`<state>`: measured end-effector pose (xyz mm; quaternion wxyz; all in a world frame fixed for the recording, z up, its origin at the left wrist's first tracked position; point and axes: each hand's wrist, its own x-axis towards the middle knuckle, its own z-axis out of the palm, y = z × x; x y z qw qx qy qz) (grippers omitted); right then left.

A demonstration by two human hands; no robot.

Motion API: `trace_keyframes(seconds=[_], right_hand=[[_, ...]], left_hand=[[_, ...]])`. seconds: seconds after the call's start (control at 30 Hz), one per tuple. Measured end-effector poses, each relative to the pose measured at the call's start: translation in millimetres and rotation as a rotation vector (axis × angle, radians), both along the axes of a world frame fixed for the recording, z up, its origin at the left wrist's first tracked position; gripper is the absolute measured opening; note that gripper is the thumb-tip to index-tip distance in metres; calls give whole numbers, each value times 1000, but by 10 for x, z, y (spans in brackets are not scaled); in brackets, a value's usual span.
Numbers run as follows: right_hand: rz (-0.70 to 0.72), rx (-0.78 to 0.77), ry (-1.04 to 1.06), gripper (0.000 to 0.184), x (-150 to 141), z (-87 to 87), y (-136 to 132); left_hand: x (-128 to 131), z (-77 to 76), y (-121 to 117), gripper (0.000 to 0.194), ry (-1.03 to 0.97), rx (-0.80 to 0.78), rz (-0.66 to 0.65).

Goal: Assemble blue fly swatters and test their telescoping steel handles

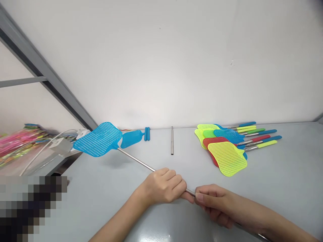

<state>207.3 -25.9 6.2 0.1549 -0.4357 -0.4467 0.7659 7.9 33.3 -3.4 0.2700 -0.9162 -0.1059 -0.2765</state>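
A blue fly swatter [99, 139] with a perforated head and a thin metal rod is held slantwise above the table, its head to the upper left. My left hand [168, 185] is wrapped round the middle of the rod. Farther down, my right hand [214, 203] pinches the same rod between thumb and fingers. The lower end runs beneath my right wrist and is partly hidden. Beyond my hands lie a loose metal tube [172, 141], a second blue swatter head [131, 138] and two short blue handle grips [147, 133].
On the right, a pile of swatters [228, 159] in yellow, green, blue and red rests on the grey table [285, 188]. Packaged colourful items [22, 141], white adapters [60, 147] and cables are at the left. A grey metal frame [50, 74] stands against the wall.
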Motion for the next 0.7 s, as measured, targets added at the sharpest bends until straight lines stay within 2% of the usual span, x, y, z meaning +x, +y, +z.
trace_keyframes(seconds=[0.7], right_hand=[[21,62,55,36,39,-9,20]], left_hand=[[-62,51,92,41,31,69,-23]])
